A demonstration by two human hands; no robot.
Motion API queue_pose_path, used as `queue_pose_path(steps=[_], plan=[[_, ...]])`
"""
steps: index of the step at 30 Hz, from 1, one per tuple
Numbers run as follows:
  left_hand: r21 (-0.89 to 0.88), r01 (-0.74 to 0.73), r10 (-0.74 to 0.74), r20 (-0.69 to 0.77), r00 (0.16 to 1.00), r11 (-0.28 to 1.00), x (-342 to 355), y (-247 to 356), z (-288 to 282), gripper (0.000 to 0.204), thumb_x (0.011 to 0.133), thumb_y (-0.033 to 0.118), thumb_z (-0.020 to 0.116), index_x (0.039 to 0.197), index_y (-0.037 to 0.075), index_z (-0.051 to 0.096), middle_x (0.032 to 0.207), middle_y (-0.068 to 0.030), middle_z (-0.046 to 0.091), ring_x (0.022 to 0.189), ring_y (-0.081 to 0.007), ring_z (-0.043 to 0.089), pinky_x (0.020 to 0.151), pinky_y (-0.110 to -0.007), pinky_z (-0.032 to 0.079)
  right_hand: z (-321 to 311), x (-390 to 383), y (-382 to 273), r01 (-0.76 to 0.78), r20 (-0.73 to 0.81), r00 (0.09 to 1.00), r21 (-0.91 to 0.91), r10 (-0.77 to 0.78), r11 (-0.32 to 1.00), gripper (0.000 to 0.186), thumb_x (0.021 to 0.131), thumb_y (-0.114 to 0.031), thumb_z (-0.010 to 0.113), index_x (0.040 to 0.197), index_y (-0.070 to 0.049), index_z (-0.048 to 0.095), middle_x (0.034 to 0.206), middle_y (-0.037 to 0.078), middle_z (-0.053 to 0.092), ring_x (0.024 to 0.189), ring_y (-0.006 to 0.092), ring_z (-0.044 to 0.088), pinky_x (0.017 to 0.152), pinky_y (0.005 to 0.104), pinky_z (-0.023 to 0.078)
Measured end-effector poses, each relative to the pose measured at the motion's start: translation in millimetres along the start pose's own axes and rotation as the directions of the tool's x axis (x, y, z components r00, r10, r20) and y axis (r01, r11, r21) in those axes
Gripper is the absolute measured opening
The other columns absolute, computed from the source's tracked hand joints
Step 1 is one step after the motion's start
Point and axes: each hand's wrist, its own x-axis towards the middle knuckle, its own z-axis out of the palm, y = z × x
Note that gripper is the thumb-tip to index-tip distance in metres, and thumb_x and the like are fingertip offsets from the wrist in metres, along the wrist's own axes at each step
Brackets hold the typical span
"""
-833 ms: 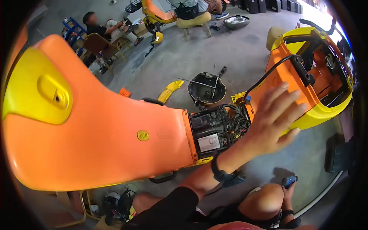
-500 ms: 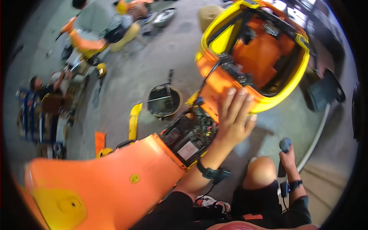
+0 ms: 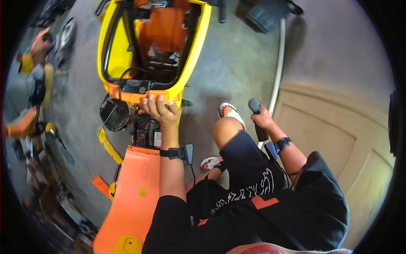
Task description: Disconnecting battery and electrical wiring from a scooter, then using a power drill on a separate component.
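My left hand [image 3: 160,110] curls over the lower edge of a yellow scooter body [image 3: 195,55] with an orange inner tub, its fingers hooked on the rim. Just below the hand lies an exposed block of electronics and wiring [image 3: 146,132]. An orange front panel [image 3: 135,199] runs along under my left forearm. My right hand [image 3: 264,120] rests beside my raised knee and grips a dark-handled tool [image 3: 255,106] pointing downward. Both wrists carry a black band.
A black round pan [image 3: 113,113] and a yellow strip [image 3: 109,146] lie on the concrete floor left of the scooter. A white hose [image 3: 278,72] runs past a dark box [image 3: 266,15]. Other orange and yellow scooter parts and a person [image 3: 34,59] are at far left.
The view has swung so the scooter now stands upright ahead. My left hand, earlier flat with spread fingers, now curls over the yellow rim. My right hand with the tool has come fully into view.
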Motion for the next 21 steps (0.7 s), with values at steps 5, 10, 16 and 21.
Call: queue_pose_path(steps=[5, 10, 16, 21], plan=[[-0.038, -0.034, 0.039, 0.139, 0.990, 0.999, 0, 16, 3, 0.050, 0.094, 0.024, 0.054, 0.136, 0.000, 0.037, 0.143, -0.0219, 0.032, 0.139, -0.0436, 0.025, 0.113, -0.062, 0.022, -35, -47, 52, -0.203, 0.047, 0.979, 0.143, 0.198, 0.969, 0.049, 0.073, -0.016, 0.068, 0.115, 0.005, 0.053, 0.078, 0.014, 0.065, 0.066, 0.0219, 0.065, 0.062, 0.0371, 0.054], [-0.011, -0.023, 0.025, 0.252, 0.967, 1.000, 8, 25, -9, 0.057, 0.092, 0.020, 0.058, 0.137, -0.003, 0.032, 0.142, -0.0220, 0.029, 0.136, -0.0450, 0.027, 0.112, -0.063, 0.023, -69, -93, 93, -0.372, 0.031, 0.927, 0.229, 0.375, 0.900, 0.036, 0.075, -0.014, 0.069, 0.104, 0.005, 0.059, 0.080, 0.015, 0.066, 0.064, 0.0216, 0.066, 0.061, 0.0360, 0.054], [0.003, 0.010, -0.010, 0.411, 0.911, 1.000, 22, 24, -25, 0.070, 0.083, 0.017, 0.063, 0.140, -0.001, 0.029, 0.145, -0.0223, 0.027, 0.141, -0.0487, 0.021, 0.114, -0.062, 0.021, -92, -147, 99, -0.492, 0.069, 0.854, 0.432, 0.516, 0.756, 0.029, 0.076, -0.020, 0.064, 0.092, 0.005, 0.067, 0.079, 0.012, 0.067, 0.071, 0.0217, 0.063, 0.066, 0.0362, 0.051], [-0.008, 0.085, -0.061, 0.629, 0.775, 0.996, 54, 33, -60, 0.076, 0.078, 0.016, 0.062, 0.145, 0.000, 0.028, 0.149, -0.0250, 0.027, 0.142, -0.0477, 0.020, 0.116, -0.059, 0.022, -109, -185, 69, -0.547, 0.220, 0.835, 0.425, 0.504, 0.721, 0.026, 0.077, -0.015, 0.064, 0.096, 0.003, 0.063, 0.079, 0.010, 0.063, 0.069, 0.0191, 0.060, 0.063, 0.0350, 0.050]])
